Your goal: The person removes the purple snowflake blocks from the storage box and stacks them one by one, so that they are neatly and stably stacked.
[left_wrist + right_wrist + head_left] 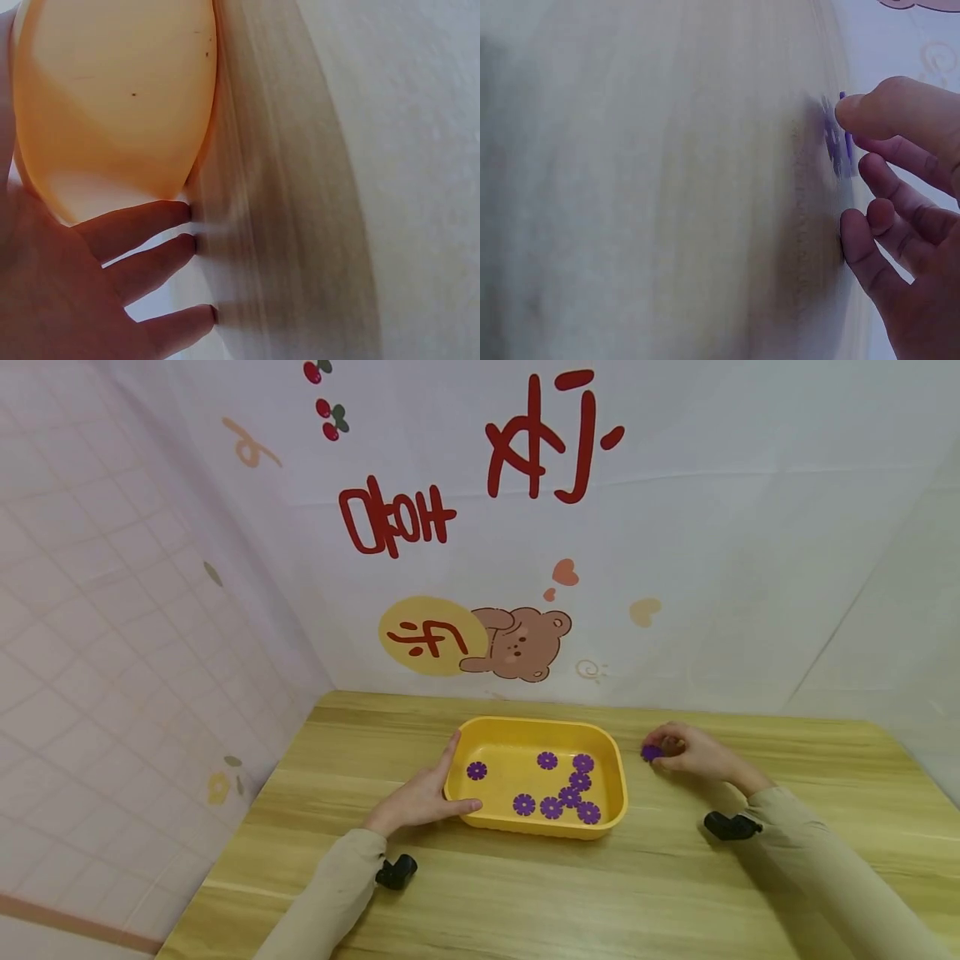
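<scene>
A yellow plastic tray (536, 832) sits on the table, holding several purple snowflake discs (524, 804), mostly toward its right side. My left hand (420, 793) rests on the tray's left end, its fingers fairly straight along the outer wall and its thumb over the near rim. In the left wrist view, fingers (150, 270) spread beside the tray's wall (112, 97), tips near the table. To the tray's right, my right hand (693, 752) pinches one purple snowflake disc (650, 753) just over the table. The right wrist view shows this disc (847, 142) edge-on between thumb and finger.
The wood-grain table (487, 893) meets a white printed wall sheet (712, 543) at the back. A pale gridded sheet (112, 652) stands on the left. Black wrist devices (396, 872) are worn at both sleeves.
</scene>
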{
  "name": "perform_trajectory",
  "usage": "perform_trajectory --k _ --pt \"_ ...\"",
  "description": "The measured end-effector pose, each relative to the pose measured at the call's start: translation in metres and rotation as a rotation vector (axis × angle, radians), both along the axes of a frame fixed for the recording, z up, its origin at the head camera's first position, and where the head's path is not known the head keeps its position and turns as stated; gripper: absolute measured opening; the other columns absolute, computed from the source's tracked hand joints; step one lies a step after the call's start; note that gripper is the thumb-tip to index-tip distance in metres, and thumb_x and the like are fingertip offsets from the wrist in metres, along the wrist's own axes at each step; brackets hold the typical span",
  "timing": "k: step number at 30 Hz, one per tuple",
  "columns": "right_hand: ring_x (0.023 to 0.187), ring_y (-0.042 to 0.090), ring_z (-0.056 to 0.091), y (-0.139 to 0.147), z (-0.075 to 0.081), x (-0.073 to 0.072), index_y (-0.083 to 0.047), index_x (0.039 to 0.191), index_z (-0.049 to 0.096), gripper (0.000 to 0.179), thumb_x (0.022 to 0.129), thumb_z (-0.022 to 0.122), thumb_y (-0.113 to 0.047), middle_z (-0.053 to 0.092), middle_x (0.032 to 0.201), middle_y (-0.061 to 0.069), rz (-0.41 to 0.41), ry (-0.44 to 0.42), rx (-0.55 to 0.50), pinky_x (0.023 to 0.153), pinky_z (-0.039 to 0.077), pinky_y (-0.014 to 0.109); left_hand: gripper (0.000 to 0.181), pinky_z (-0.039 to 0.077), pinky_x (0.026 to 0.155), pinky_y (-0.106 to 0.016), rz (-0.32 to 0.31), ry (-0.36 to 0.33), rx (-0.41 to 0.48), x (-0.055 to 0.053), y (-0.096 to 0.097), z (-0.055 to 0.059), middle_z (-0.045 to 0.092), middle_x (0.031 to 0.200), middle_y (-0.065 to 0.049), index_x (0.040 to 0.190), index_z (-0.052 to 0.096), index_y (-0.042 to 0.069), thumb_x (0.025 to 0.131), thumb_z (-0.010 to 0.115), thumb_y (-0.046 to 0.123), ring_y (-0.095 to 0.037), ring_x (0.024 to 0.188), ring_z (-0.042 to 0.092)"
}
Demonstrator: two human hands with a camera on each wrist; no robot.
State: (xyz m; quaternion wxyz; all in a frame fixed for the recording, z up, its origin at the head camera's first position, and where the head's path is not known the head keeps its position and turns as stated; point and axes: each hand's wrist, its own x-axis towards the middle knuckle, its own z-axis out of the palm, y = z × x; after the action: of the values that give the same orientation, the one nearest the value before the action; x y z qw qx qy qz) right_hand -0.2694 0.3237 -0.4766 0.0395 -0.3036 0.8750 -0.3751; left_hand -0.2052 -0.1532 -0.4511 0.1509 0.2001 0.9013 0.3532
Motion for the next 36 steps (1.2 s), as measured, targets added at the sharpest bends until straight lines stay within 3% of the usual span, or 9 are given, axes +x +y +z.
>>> perform_trajectory --k 6,12,20,28,33,36 --pt "0.083 0.021 0.057 0.001 0.002 0.000 0.008 0.115 0.060 0.033 0.084 0.071 0.003 0.061 0.105 0.020 0.027 -0.021 -0.041 0.067 0.052 0.028 0.116 0.047 0.084 -0.038 -0.002 -0.008 0.002 0.001 0.000 0.001 0.060 0.110 -0.017 0.154 -0.014 0.021 0.082 0.071 0.054 -0.016 0.074 0.055" --pt "0.084 0.018 0.057 -0.002 0.011 -0.001 0.006 0.114 0.061 0.031 0.084 0.069 0.005 0.062 0.103 0.017 0.034 0.051 -0.032 0.068 0.052 0.028 0.116 0.046 0.085 -0.039 -0.001 -0.017 -0.007 0.001 -0.001 0.000 0.058 0.115 -0.018 0.154 -0.014 0.023 0.082 0.071 0.055 -0.017 0.077 0.054" --pt "0.092 0.027 0.060 -0.025 0.046 0.003 -0.003 0.117 0.064 0.028 0.089 0.064 0.005 0.063 0.110 0.008 0.058 0.122 -0.054 0.080 0.052 0.033 0.116 0.046 0.073 -0.036 -0.002 -0.029 -0.017 0.000 -0.002 0.002 0.060 0.098 -0.012 0.154 -0.016 0.024 0.082 0.070 0.056 -0.018 0.068 0.053" --pt "0.105 0.028 0.060 -0.056 0.074 0.012 -0.008 0.120 0.063 0.025 0.094 0.063 -0.008 0.063 0.118 0.004 0.072 0.057 -0.042 0.091 0.048 0.042 0.117 0.047 0.086 -0.040 -0.001 -0.016 -0.017 0.000 -0.002 0.002 0.055 0.125 -0.024 0.154 -0.015 0.024 0.081 0.070 0.058 -0.019 0.083 0.055" --pt "0.106 0.026 0.060 -0.074 0.077 0.015 -0.007 0.120 0.063 0.026 0.095 0.062 -0.006 0.063 0.117 0.006 0.134 0.039 -0.051 0.091 0.047 0.047 0.117 0.045 0.094 -0.045 -0.002 -0.006 -0.022 0.000 -0.001 0.002 0.044 0.139 -0.029 0.154 -0.015 0.023 0.081 0.069 0.059 -0.022 0.093 0.055" --pt "0.106 0.026 0.060 -0.085 0.075 0.017 -0.009 0.121 0.063 0.026 0.095 0.062 -0.007 0.063 0.116 0.003 0.163 0.013 -0.054 0.092 0.047 0.045 0.117 0.044 0.095 -0.045 0.000 -0.008 -0.024 0.000 -0.001 0.002 0.044 0.139 -0.029 0.154 -0.015 0.024 0.081 0.070 0.059 -0.022 0.093 0.055"
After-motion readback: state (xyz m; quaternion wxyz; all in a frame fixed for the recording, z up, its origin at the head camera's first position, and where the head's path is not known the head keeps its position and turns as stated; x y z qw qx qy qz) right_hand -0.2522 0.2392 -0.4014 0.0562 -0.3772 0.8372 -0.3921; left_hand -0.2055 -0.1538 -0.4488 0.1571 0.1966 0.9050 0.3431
